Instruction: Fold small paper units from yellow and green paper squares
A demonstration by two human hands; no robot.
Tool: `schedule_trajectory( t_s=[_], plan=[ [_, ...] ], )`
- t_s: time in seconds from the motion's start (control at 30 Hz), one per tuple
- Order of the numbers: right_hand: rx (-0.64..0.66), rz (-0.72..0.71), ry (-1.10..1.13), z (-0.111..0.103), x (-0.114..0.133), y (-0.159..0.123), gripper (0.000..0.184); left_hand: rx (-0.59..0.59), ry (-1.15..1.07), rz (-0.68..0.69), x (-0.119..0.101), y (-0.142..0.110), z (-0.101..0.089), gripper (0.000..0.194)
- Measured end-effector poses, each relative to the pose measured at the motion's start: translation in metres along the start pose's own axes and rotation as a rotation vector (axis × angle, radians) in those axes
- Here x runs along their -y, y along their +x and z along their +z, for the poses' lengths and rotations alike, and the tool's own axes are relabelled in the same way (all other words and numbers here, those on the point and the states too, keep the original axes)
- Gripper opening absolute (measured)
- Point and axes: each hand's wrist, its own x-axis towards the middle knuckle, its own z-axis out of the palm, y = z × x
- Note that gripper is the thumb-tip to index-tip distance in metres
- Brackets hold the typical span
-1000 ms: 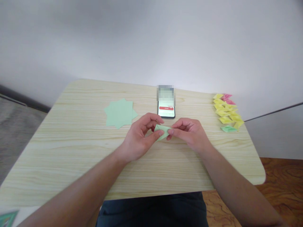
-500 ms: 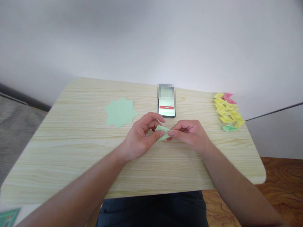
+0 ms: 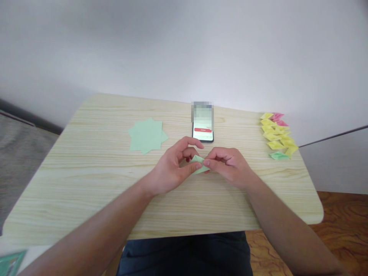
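A small folded piece of green paper is pinched between both hands above the middle of the table. My left hand grips its left part between thumb and fingers, the index finger raised and bent over it. On the paper's right side, my right hand holds it with thumb and index finger. The fingers hide much of the paper. Farther left lies a stack of square green paper sheets, fanned at different angles.
A phone with a lit, partly blurred screen lies just beyond my hands. At the right edge of the wooden table are rows of folded paper pieces: several yellow, some pink and a green one. A wall stands behind.
The folded green paper has turned slightly between my fingers, showing a pointed top edge now. My left index finger has stretched a little farther right. Both hands keep their hold.
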Motion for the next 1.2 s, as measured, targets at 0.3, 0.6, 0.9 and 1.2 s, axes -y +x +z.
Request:
schedule_trajectory(
  t_s=[0.3, 0.6, 0.9, 1.2],
  plan=[
    [0.043, -0.026, -0.101, -0.0002, 0.0016, 0.0001, 0.031, 0.094, -0.072, -0.055, -0.0027, -0.0005, -0.0004, 0.042],
    [0.118, 0.044, -0.018, -0.0054, 0.0015, -0.0009, 0.041, 0.067, -0.196, -0.044, -0.003, 0.0017, -0.0049, 0.047],
    [0.057, 0.01, -0.035, -0.0046, 0.0004, 0.0004, 0.039, -0.011, -0.205, -0.066, -0.0042, 0.0049, -0.0058, 0.041],
    [-0.072, -0.005, -0.04, -0.0003, -0.002, 0.0007, 0.035, -0.121, -0.085, -0.039, -0.0083, 0.0053, -0.0028, 0.04]
  ],
)
